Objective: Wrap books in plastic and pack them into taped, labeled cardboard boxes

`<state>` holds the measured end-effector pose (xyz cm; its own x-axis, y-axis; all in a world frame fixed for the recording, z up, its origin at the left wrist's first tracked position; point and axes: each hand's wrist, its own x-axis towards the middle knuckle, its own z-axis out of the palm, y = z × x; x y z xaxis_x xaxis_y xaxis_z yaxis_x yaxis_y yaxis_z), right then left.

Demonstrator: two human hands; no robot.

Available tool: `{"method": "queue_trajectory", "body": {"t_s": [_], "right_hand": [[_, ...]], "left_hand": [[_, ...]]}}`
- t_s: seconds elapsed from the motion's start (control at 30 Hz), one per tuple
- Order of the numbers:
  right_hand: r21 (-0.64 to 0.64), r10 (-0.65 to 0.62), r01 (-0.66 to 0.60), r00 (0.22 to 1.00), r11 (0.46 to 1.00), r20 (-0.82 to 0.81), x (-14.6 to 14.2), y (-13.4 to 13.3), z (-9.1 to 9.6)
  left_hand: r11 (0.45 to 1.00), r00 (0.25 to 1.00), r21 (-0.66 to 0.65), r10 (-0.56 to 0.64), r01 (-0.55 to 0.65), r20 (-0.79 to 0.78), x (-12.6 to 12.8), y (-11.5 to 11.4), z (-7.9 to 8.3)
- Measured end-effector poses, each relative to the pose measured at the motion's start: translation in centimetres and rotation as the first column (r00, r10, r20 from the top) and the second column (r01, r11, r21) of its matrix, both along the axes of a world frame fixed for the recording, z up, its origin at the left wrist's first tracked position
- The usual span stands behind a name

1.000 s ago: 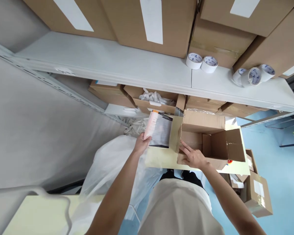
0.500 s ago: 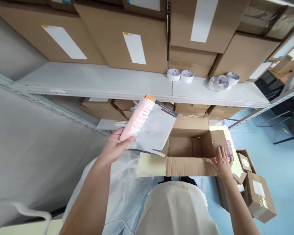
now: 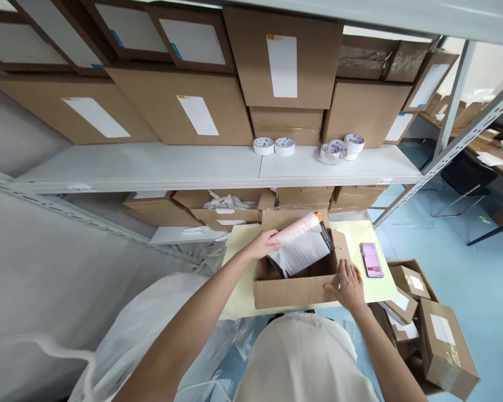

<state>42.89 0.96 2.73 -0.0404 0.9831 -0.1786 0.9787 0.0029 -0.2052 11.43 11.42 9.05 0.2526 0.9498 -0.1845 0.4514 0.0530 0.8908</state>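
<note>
Head camera: left hand [image 3: 266, 244] holding, right hand [image 3: 349, 286] bracing

Starting at the left, loose plastic sheeting [image 3: 151, 329] is bulking up, white and crumpled. Next along, the pale-yellow counter [image 3: 240, 296] is showing, and over it the left grip is pinching the left end of a book-like package [image 3: 304, 245], thumb lying on top, some fingers hiding from view. And the package is sitting right in the thick of it: it's tilting in the mouth of an open carton [image 3: 291, 295], lower left corner dipping inside, orange-cornered right end riding high near the right wall. Whether it's touching the bottom, we cannot tell.

Further right, the right hand is bracing the carton's near right corner, fingers spreading over the side flap [image 3: 342, 245], thumb reaching away from them along the front. A red-and-yellow thing [image 3: 357, 272] is peeking out beside those fingers, mostly covered. Beyond it a phone [image 3: 371, 259] is lying on the counter, and at far right boxes [image 3: 446, 340] are crowding together lower down.

By the look of it, the step in hand is putting the package into the carton. The next move is calling for levelling that raised end clear of the wall, with the right hand keeping the carton steady; the left grip should be loosening only once the package is bearing on the bottom.
</note>
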Motion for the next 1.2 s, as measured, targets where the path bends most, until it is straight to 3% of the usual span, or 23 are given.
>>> {"method": "queue_trajectory", "body": {"t_s": [0.17, 0.3, 0.43, 0.57, 0.67, 0.77, 0.83, 0.93, 1.0, 1.03, 1.1, 1.2], "right_hand": [[0.034, 0.019, -0.018, 1.0, 0.999, -0.021, 0.3, 0.4, 0.2], [0.062, 0.087, -0.084, 0.995, 0.995, -0.046, 0.7, 0.9, 0.2], [0.072, 0.108, -0.098, 0.983, 0.993, -0.146, 1.4, 1.5, -1.3], [0.104, 0.102, -0.07, 0.934, 0.992, -0.342, 2.6, 2.1, -3.2], [0.157, 0.021, 0.056, 0.893, 0.986, -0.45, 3.2, 2.9, -3.5], [0.167, -0.079, 0.211, 0.816, 0.963, -0.573, 3.5, 3.9, -2.9], [0.127, -0.105, 0.248, 0.744, 0.96, -0.66, 3.7, 4.4, -2.4], [0.135, 0.047, 0.079, 0.677, 0.988, -0.734, 4.3, 4.9, -1.6], [0.181, 0.246, -0.167, 0.652, 0.969, -0.718, 4.9, 5.3, -1.1], [0.192, 0.354, -0.31, 0.641, 0.931, -0.682, 5.2, 5.6, -0.8], [0.163, 0.55, -0.567, 0.623, 0.807, -0.556, 5.6, 6.4, -0.2], [0.014, 0.725, -0.761, 0.613, 0.649, -0.314, 5.9, 7.7, 0.8]], "left_hand": [[0.985, 0.997, -0.171, 0.009, -0.021, -0.072, -1.2, 0.8, -1.4], [0.984, 0.979, -0.177, -0.033, -0.003, -0.199, -1.1, 0.7, -2.1], [0.988, 0.938, -0.157, -0.062, 0.009, -0.34, 0.6, -0.2, -3.7], [0.996, 0.872, -0.073, 0.001, -0.042, -0.489, 2.3, -1.6, -4.5], [0.997, 0.806, 0.067, 0.08, -0.05, -0.587, 2.9, -3.2, -4.0], [0.96, 0.73, 0.265, 0.246, -0.092, -0.637, 2.4, -5.5, -3.8], [0.913, 0.692, 0.334, 0.398, -0.235, -0.602, 1.2, -7.5, -4.5], [0.834, 0.682, 0.263, 0.549, -0.485, -0.484, -1.2, -11.1, -6.5], [0.836, 0.759, 0.118, 0.538, -0.535, -0.366, -2.6, -13.7, -7.9], [0.854, 0.799, 0.063, 0.508, -0.517, -0.321, -3.1, -15.0, -8.5], [0.881, 0.835, 0.041, 0.461, -0.471, -0.3, -3.5, -17.3, -9.1], [0.917, 0.847, 0.115, 0.396, -0.381, -0.355, -2.9, -19.6, -9.1]]}}
